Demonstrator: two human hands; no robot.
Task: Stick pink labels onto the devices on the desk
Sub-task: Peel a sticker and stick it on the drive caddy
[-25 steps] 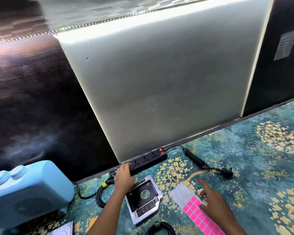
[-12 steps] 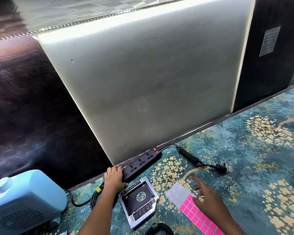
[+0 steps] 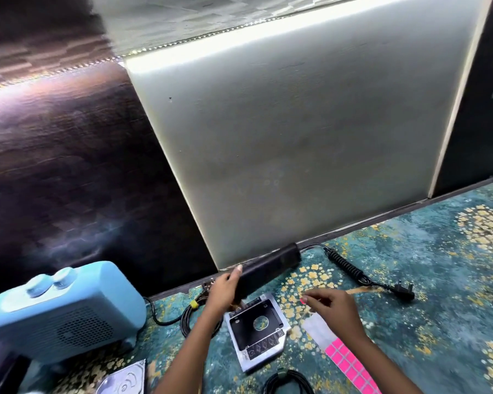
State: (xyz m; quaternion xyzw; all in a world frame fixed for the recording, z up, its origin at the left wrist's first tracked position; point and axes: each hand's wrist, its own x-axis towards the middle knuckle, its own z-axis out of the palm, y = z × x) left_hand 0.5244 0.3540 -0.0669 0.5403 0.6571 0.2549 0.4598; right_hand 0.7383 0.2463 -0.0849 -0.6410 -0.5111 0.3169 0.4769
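Pink squares fill one label sheet (image 3: 346, 364) lying at the near edge of the teal patterned surface (image 3: 439, 280), with one looped black cable (image 3: 289, 381) and one bare hard disk (image 3: 123, 383) alongside. Next lies one silver drive caddy (image 3: 258, 329). Beyond it the right hand (image 3: 335, 311) pinches a single pink label (image 3: 303, 300) at its fingertips, clear of the sheet. The left hand (image 3: 221, 290) grips one black power strip (image 3: 269, 270), tipped on edge by the wall (image 3: 296, 152). One blue heater (image 3: 63, 311) stands left; one plug (image 3: 403, 292) lies right.
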